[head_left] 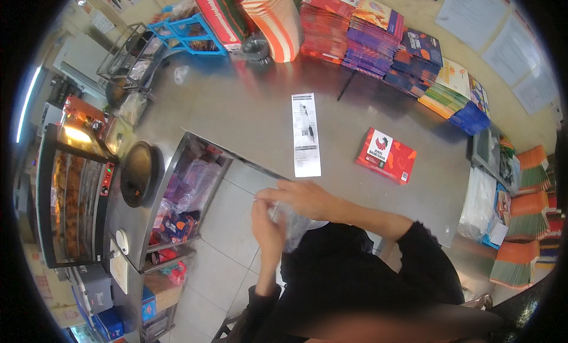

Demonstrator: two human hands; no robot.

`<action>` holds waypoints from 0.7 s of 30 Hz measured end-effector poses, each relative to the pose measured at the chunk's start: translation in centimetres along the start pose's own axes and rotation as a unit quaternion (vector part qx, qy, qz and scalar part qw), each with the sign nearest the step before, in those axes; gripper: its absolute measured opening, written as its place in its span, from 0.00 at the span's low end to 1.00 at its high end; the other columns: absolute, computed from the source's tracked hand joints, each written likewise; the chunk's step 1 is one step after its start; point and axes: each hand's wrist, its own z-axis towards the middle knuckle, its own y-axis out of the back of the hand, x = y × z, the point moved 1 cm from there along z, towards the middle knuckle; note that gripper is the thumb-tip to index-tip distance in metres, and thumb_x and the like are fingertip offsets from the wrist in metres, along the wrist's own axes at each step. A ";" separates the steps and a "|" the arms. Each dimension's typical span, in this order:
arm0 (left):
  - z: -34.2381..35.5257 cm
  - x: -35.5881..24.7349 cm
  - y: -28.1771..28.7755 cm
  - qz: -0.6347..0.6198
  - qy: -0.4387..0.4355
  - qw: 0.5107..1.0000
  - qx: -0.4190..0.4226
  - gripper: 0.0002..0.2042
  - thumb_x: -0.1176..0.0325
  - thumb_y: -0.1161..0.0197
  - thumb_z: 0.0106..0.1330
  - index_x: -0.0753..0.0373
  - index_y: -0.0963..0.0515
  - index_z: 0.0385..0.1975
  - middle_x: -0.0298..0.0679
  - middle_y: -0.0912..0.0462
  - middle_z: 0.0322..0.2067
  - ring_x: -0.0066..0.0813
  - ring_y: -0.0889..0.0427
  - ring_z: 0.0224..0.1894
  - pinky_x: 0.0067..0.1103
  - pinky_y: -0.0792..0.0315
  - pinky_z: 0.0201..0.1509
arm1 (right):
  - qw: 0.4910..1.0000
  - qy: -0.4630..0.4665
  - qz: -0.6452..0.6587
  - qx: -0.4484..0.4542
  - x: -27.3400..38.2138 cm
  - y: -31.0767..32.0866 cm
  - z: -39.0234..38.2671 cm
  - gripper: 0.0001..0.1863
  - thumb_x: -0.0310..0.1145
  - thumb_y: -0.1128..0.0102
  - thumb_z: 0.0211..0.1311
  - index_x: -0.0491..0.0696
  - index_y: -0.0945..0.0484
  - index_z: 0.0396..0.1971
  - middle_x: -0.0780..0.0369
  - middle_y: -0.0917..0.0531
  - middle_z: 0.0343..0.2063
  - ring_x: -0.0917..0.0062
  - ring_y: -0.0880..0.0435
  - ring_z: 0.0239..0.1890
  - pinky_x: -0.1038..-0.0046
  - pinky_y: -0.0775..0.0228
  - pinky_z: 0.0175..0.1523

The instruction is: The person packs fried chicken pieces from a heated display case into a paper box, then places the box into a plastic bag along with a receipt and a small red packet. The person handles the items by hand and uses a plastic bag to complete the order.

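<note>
My two hands are close together in front of my body, just off the near edge of the steel counter (248,115). My right hand (305,199) reaches leftward with its fingers closed. Below and left of it, my left hand (268,224) is raised, its fingers bent in and slightly blurred. Between and under the hands hangs a see-through plastic bag (299,227), gripped by both. Its lower part goes behind my dark clothing. Beyond my right hand a long white printed slip (306,142) lies flat on the counter, with a flat red box (386,156) to its right.
Stacks of folded cartons (378,38) line the back wall. More stacked packaging (520,224) and plastic bags (478,204) are at the right. On the left stand a lit food warmer (74,195), a round dark tray (141,174) and an open under-counter shelf (189,189).
</note>
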 end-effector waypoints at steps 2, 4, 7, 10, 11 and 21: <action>3.4 -1.7 3.6 0.047 0.068 0.997 -0.006 0.06 0.79 0.42 0.50 0.64 0.28 0.28 0.41 0.27 0.23 0.37 0.27 0.27 0.28 0.33 0.34 | 0.986 -0.033 -0.158 0.038 1.0 2.9 4.3 0.19 0.24 0.49 0.54 0.51 0.24 0.47 0.56 0.21 0.43 0.65 0.20 0.39 0.66 0.26 0.42; 4.6 -0.5 8.9 0.092 0.081 0.990 -0.065 0.04 0.82 0.45 0.49 0.66 0.30 0.24 0.39 0.27 0.24 0.33 0.29 0.27 0.25 0.37 0.33 | 0.990 -0.045 -0.109 -0.076 0.9 5.9 5.4 0.17 0.28 0.46 0.54 0.52 0.24 0.46 0.57 0.22 0.39 0.65 0.21 0.38 0.65 0.27 0.42; 0.0 5.5 14.1 0.116 0.004 0.911 -0.396 0.01 0.77 0.45 0.56 0.65 0.27 0.26 0.40 0.27 0.25 0.34 0.26 0.33 0.30 0.31 0.31 | 0.997 0.011 0.023 -0.077 -0.6 5.6 3.0 0.16 0.29 0.43 0.52 0.52 0.23 0.43 0.59 0.24 0.32 0.63 0.22 0.36 0.64 0.30 0.37; -5.7 12.5 9.5 0.327 0.065 0.937 -0.107 0.09 0.68 0.46 0.59 0.64 0.25 0.21 0.45 0.23 0.23 0.40 0.23 0.28 0.33 0.30 0.30 | 0.997 0.056 -0.014 0.059 -1.7 -0.3 -0.2 0.17 0.28 0.42 0.51 0.53 0.23 0.44 0.57 0.22 0.30 0.61 0.22 0.37 0.58 0.30 0.38; -6.5 14.2 7.5 0.352 0.083 0.931 0.047 0.12 0.66 0.47 0.60 0.64 0.24 0.19 0.47 0.22 0.22 0.41 0.22 0.26 0.34 0.29 0.30 | 0.988 0.005 -0.050 0.145 -2.3 -2.3 -0.9 0.18 0.28 0.43 0.51 0.53 0.23 0.45 0.56 0.21 0.30 0.60 0.21 0.39 0.56 0.30 0.39; 13.8 2.7 -3.8 -0.291 0.180 0.863 0.372 0.25 0.76 0.39 0.59 0.64 0.42 0.55 0.40 0.20 0.27 0.27 0.20 0.29 0.22 0.25 0.37 | 0.880 -0.454 -0.087 -0.108 -18.8 2.9 5.2 0.22 0.31 0.34 0.46 0.46 0.26 0.44 0.56 0.17 0.27 0.64 0.18 0.27 0.63 0.28 0.34</action>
